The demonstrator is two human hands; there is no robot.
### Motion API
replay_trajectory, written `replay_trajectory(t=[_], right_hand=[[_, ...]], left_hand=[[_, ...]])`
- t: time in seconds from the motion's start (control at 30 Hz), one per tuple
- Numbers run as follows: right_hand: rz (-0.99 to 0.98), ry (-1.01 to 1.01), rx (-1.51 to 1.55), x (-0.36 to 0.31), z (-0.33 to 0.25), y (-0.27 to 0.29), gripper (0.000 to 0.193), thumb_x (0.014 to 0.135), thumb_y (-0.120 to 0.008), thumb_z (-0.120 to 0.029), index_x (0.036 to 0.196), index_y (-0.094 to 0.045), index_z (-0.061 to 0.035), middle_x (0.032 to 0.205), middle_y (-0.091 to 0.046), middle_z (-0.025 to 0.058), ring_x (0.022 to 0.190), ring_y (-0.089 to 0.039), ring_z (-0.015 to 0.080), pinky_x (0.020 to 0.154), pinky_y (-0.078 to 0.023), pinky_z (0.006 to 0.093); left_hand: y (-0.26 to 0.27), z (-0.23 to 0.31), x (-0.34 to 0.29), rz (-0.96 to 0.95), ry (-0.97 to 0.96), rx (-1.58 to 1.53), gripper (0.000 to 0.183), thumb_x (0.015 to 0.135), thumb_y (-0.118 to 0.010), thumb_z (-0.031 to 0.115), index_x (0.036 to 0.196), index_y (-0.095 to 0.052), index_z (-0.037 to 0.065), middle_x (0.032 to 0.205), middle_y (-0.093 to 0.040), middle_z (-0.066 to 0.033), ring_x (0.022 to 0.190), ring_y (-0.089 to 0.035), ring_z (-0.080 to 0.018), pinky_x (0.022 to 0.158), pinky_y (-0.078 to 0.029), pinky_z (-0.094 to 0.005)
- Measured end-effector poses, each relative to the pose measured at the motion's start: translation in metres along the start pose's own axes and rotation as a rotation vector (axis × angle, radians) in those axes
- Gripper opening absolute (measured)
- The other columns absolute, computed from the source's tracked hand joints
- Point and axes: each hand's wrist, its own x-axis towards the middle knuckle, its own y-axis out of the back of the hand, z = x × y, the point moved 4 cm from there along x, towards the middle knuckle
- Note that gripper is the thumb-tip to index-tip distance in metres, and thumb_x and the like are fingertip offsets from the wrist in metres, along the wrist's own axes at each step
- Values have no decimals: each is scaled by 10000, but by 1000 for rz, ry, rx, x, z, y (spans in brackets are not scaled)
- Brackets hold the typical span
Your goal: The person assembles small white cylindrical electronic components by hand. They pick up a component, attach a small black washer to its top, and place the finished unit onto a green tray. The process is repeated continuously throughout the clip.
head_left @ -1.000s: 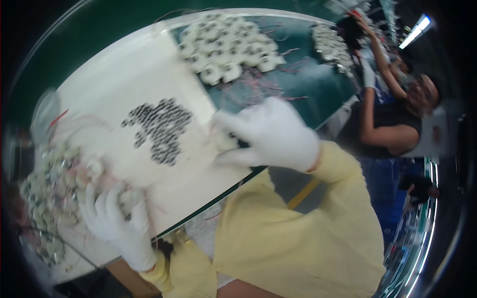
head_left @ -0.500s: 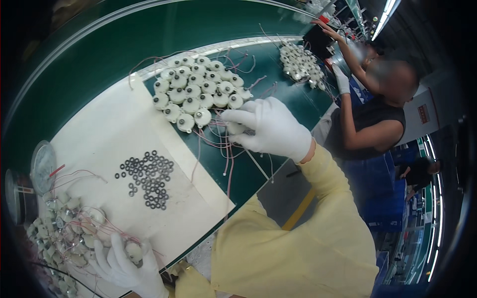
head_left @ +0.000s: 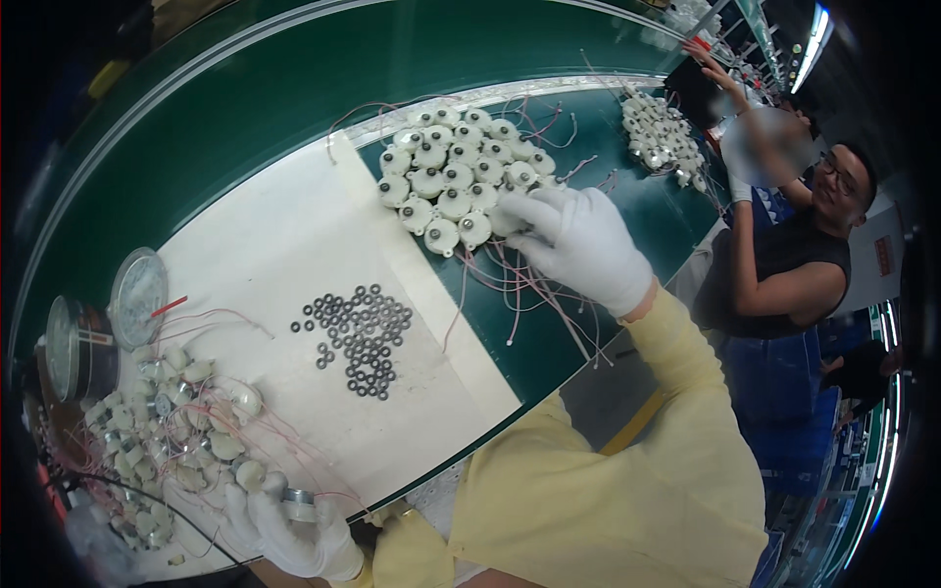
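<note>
Matt cloth gloves (head_left: 593, 245), smooth plastic discs (head_left: 461, 179), smooth matt sheet (head_left: 265, 265), softly glossy tabletop (head_left: 488, 325)

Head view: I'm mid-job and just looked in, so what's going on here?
The person's gloved right hand is bent over the near edge of a cluster of round white parts on the green surface; whether it pinches one is hidden. The left hand has a silver-sided part between thumb and fingers, beside a jumbled heap of wired parts. Small black rings lie loose on the white sheet.
</note>
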Motion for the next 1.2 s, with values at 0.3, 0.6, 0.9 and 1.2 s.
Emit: replay_trajectory(t=[0.3,0.6,0.9,1.2], right_hand=[[116,90,1172,-44,-97,25,738,957,-567,-645,1319,-635,-5,1012,-714,143,880,-677,308,795,-518,403],[-840,-593,1995,-39,-180,-28,990,979,-346,-814,1533,-430,2,1379,-590,129,1257,-590,224,1073,-458,347],[-479,-820,2480,-50,-172,-51,776,1044,-288,-736,1097,-645,-49,939,-653,76,787,-602,210,725,-485,313],[-284,-602,1646,-64,-84,-24,760,962,-516,-756,916,-621,-5,712,-600,61,572,-523,123,557,-415,237]], left_hand=[[-2,48,32,173,-537,71,407,1023,-453,600,1055,-677,261,867,-683,30,1100,-577,-269,1026,-440,-546],[-53,89,63,-82,-233,184,253,818,-712,453,1025,-712,307,1026,-560,9,1109,-551,-285,882,-486,-469],[-55,75,95,-319,-115,80,412,800,-725,368,1178,-696,208,1193,-617,-60,1138,-567,-347,930,-480,-477],[-30,3,94,-326,-150,764,218,827,-757,191,1042,-740,153,1010,-688,-59,1159,-617,-364,1021,-443,-511]])
